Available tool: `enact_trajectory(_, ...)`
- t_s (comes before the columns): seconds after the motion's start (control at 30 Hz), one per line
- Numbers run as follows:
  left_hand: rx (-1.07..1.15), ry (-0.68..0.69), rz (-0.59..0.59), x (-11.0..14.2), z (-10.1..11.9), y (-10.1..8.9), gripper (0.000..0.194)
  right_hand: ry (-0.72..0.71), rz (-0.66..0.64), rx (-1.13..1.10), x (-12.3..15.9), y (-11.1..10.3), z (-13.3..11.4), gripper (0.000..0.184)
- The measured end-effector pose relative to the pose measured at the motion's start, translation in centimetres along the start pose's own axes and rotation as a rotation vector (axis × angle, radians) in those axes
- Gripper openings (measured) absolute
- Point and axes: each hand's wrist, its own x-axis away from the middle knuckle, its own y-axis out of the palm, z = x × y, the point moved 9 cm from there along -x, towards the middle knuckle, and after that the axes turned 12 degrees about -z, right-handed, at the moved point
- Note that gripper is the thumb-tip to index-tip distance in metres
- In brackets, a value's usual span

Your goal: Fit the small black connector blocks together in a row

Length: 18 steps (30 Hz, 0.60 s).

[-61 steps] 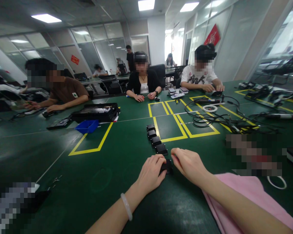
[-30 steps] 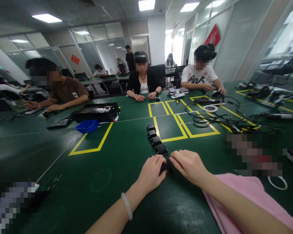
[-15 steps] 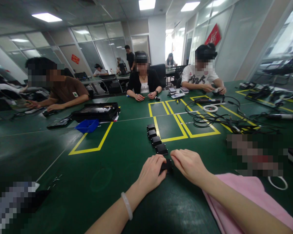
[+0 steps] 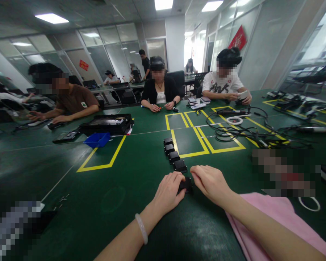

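Observation:
My left hand [image 4: 166, 190] is closed around a small flat black box [image 4: 187, 185], its fingers over the top and thumb at the near side. The box rests low at the table surface, with small tabs or screws showing along its right edge. At that right edge, my right hand [image 4: 210, 182] has its fingers pinched together; anything between the fingertips is too small or hidden to make out. Just beyond both hands, several similar black boxes [image 4: 174, 156] lie in a slanting row on the green table [image 4: 143, 159].
A pink cloth [image 4: 263, 210] lies under my right forearm. Black cables [image 4: 228, 134] coil at the right behind it. A blue tray [image 4: 97, 139] and a black case [image 4: 105, 124] stand at the left. Loose screws [image 4: 63, 198] lie near left. Several people [image 4: 160, 87] sit across the table.
My hands stay almost in place, with the right one shifted very slightly. Across the table at right, a co-worker has raised and turned a pale object in their hands.

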Motion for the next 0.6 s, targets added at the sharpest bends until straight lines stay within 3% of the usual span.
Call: enact_trajectory(0.6, 0.014, -0.012, -0.021, -0.1, -0.03, 0.01, 0.029, -0.003, -0.013, 0.003, -0.15, 0.01, -0.04, 0.02)
